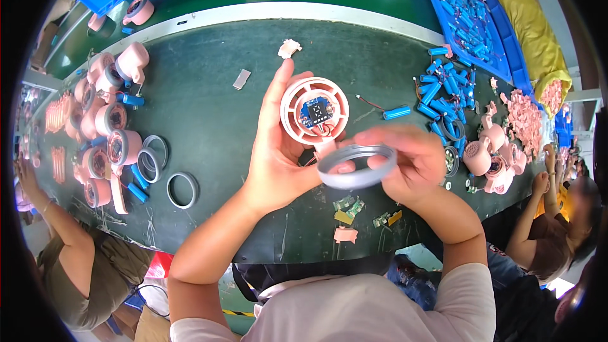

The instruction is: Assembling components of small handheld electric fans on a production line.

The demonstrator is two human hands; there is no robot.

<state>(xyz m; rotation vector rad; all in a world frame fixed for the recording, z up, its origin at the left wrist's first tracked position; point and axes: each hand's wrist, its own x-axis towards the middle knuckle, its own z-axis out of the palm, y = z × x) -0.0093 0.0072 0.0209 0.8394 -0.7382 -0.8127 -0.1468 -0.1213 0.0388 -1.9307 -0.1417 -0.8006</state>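
My left hand point(269, 158) is closed round a pink round housing with a short handle, like a small handheld fan body point(339, 123). Its open face is turned up, showing a blue circuit board point(316, 113) and thin wires inside. Just below and to the right, my right hand point(415, 161) grips a grey ring point(348, 180) by its right side, tilted and a little blurred. The ring overlaps the handle end in view; whether they touch I cannot tell. A blue cylindrical battery point(398, 113) with a wire lies beyond my right hand.
Pink housings point(123, 147) and loose grey rings point(182, 190) lie at left. At right are piled blue batteries point(446, 92), more pink parts point(478, 157) and a blue bin point(506, 44). Small circuit boards point(354, 207) lie near the front edge. People sit at both sides.
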